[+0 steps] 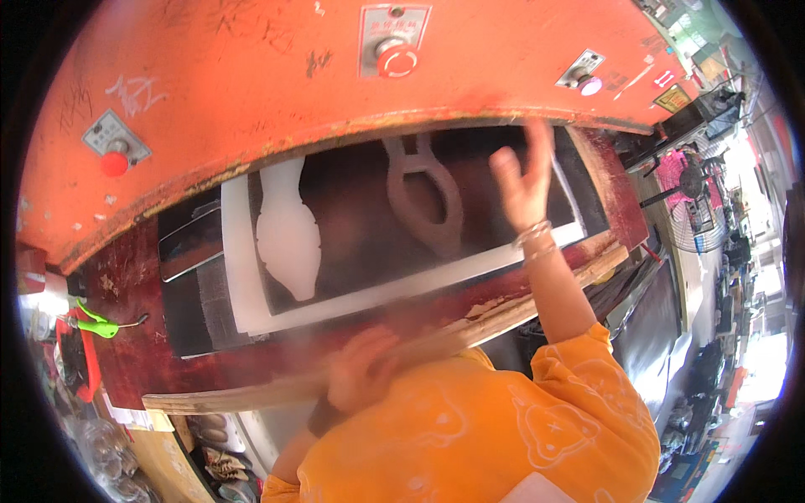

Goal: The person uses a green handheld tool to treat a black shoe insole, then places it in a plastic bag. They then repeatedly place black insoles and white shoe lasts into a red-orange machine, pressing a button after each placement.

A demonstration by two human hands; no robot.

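Observation:
My right hand [527, 180] is raised over the right end of a black sheet [352, 243]. Its thumb and fingers are spread, with nothing held, and its fingertips are close to the lower edge of an orange machine [277, 67]. My left hand [362, 369], blurred, is low beside the worktable's wooden front edge [444, 345]; its grip cannot be made out. The black sheet lies on a white board [402, 289]. A long white shaped piece [288, 239] lies at its left, and a grey outline shape with an oval middle [453, 210] is near its centre.
The machine's front carries a red button [115, 163] on the left, another red button [397, 60] in the middle and a pale one [589, 85]. A phone-like dark slab [191, 243], a green-handled tool [99, 324] and a fan [694, 201] are around.

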